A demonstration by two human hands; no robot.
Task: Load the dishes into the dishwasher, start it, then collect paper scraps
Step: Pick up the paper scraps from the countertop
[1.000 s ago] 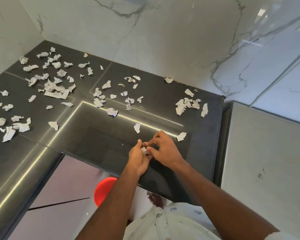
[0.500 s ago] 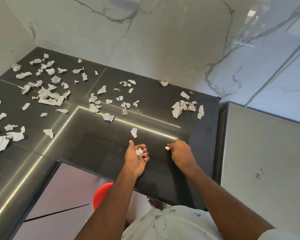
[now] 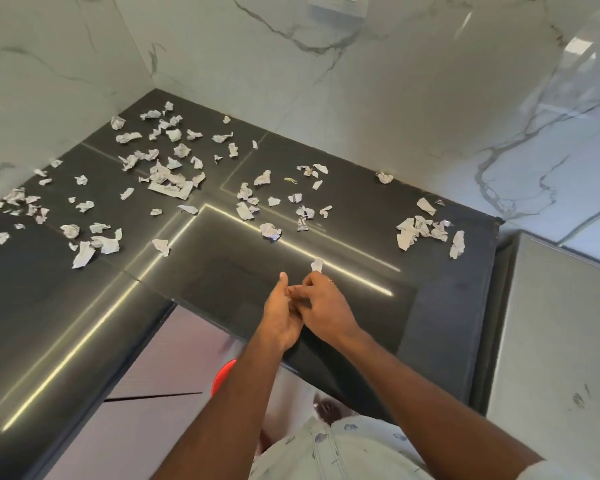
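The worktop (image 3: 361,209) before me is glossy black, streaked with pale gold reflected lines. The paper scraps (image 3: 168,183) scattered on it are white with grey print. The wall (image 3: 326,81) is white marble with grey veins. My shirt (image 3: 343,452) is pale with small blue-grey motifs. A red round thing (image 3: 222,377) shows below the worktop edge.
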